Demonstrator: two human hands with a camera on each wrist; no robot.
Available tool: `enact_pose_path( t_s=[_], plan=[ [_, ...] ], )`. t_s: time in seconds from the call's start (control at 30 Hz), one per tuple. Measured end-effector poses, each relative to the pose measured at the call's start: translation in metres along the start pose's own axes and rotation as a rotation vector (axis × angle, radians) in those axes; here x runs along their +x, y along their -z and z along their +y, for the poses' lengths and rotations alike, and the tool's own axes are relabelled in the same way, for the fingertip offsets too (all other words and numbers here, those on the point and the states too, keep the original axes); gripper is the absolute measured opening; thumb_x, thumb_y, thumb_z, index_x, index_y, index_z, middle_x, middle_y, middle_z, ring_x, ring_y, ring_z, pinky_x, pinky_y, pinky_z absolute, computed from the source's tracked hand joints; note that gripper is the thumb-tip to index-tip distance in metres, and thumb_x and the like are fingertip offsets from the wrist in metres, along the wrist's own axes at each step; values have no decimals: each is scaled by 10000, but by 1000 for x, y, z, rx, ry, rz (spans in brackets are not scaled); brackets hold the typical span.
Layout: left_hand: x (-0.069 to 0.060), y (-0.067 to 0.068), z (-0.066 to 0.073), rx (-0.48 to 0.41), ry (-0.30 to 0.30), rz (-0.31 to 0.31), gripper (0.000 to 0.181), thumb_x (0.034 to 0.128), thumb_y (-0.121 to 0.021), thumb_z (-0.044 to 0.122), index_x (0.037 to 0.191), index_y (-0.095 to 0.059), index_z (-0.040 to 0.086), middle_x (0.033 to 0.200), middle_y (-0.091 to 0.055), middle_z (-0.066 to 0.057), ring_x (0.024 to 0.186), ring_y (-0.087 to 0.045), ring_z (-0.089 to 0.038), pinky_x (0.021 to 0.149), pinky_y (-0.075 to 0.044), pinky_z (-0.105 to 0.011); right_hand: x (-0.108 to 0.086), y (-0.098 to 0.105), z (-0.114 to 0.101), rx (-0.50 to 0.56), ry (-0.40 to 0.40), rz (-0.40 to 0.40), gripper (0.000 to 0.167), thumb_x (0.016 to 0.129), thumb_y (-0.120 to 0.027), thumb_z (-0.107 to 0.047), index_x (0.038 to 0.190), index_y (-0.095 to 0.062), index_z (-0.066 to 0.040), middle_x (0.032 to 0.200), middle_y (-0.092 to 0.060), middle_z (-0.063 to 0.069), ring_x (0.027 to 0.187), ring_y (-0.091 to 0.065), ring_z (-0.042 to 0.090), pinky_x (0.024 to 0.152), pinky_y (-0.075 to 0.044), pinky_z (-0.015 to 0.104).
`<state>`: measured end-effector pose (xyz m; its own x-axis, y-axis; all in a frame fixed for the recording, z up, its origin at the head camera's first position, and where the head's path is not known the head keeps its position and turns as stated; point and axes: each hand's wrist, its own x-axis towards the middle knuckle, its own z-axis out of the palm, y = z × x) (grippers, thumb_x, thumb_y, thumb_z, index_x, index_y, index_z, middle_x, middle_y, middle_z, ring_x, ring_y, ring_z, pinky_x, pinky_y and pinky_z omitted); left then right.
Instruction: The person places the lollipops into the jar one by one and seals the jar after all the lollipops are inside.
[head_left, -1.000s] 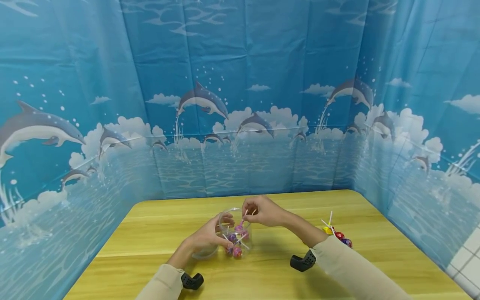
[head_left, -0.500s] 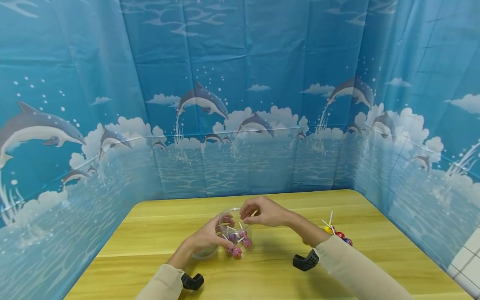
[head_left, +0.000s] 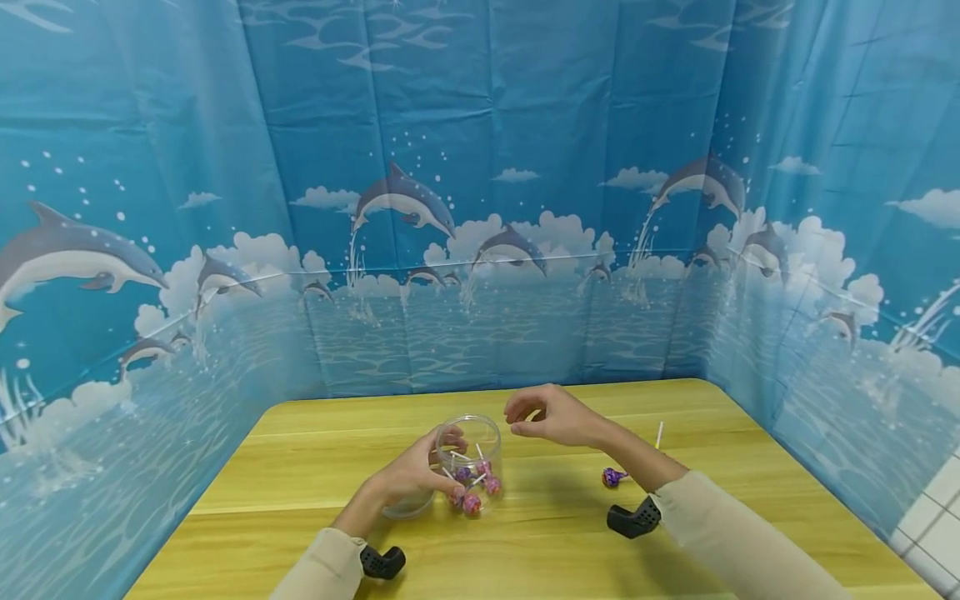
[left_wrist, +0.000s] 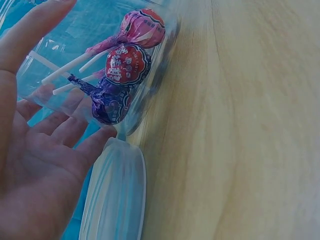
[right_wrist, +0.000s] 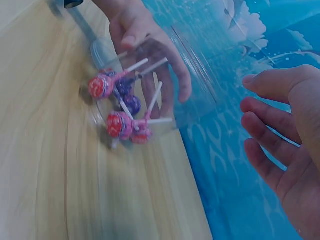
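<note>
My left hand (head_left: pixel 420 473) curves round the side of a clear plastic jar (head_left: pixel 468 427), thumb on the near side and fingers on the far side. Several lollipops (left_wrist: pixel 125 65) in pink, red and purple wrappers lie at the jar's bottom, white sticks leaning upward. My right hand (head_left: pixel 553 414) hovers to the right of the jar's mouth, apart from it. In the right wrist view its loosely bent fingers (right_wrist: pixel 270 120) hold nothing. A clear round lid (left_wrist: pixel 117 195) rests on the table beside the left hand, partly hidden by it in the head view.
On the wooden table (head_left: pixel 315 467), a purple lollipop (head_left: pixel 612 477) lies near the right forearm. Another white stick (head_left: pixel 660 435) shows behind that forearm, its candy hidden. A blue dolphin-print curtain (head_left: pixel 510 333) stands round the table's back and sides.
My right hand let a pink lollipop drop into the jar, then drew away to the right. Its forearm now covers most of the lollipops on the right. The left hand stays on the jar.
</note>
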<state>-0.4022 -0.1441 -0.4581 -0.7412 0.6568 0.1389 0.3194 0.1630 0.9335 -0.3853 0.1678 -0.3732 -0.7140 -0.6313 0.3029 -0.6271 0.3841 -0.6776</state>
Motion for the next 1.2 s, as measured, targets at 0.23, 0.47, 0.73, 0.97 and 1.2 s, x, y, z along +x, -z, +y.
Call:
enact_pose_path(
  t_s=[0.23,0.47,0.73,0.97,1.2],
  plan=[
    [0,-1,0,7,0,4,841,854,-846,85,1542,-365,59,1495,-437,-276,1290,-545,-322,1097,-411,-535,-11,12,4,-23,-18,18,178,1011,-697,-152,1182,-707,-102,1066,-715,46,1001,-684,217,842,-578,340],
    [2,-2,-1,7,-2,-2,815,859,-840,83,1531,-379,77,1494,-435,-269,1309,-532,-325,1088,-422,-531,-28,29,10,-32,-41,44,173,1017,-689,-147,1179,-705,-87,1067,-715,33,984,-691,227,837,-575,332],
    [2,0,-1,12,-5,-1,824,856,-836,75,1536,-370,67,1492,-436,-274,1289,-546,-317,1090,-421,-523,-44,44,18,-47,-71,87,160,1021,-681,-140,1165,-706,-74,1068,-722,64,978,-696,238,833,-576,319],
    [1,1,-5,1,-5,5,821,857,-840,70,1535,-377,64,1498,-432,-277,1300,-542,-331,1088,-428,-517,-57,54,25,-50,-84,143,174,1016,-690,-149,1164,-713,-60,1061,-723,56,960,-695,253,815,-575,322],
    [0,2,-6,4,-4,4,810,861,-837,71,1530,-381,75,1493,-431,-273,1283,-554,-320,1072,-442,-510,-71,63,34,-73,-106,170,193,1023,-684,-186,1174,-711,-68,1058,-722,48,965,-694,299,793,-576,344]
  ],
)
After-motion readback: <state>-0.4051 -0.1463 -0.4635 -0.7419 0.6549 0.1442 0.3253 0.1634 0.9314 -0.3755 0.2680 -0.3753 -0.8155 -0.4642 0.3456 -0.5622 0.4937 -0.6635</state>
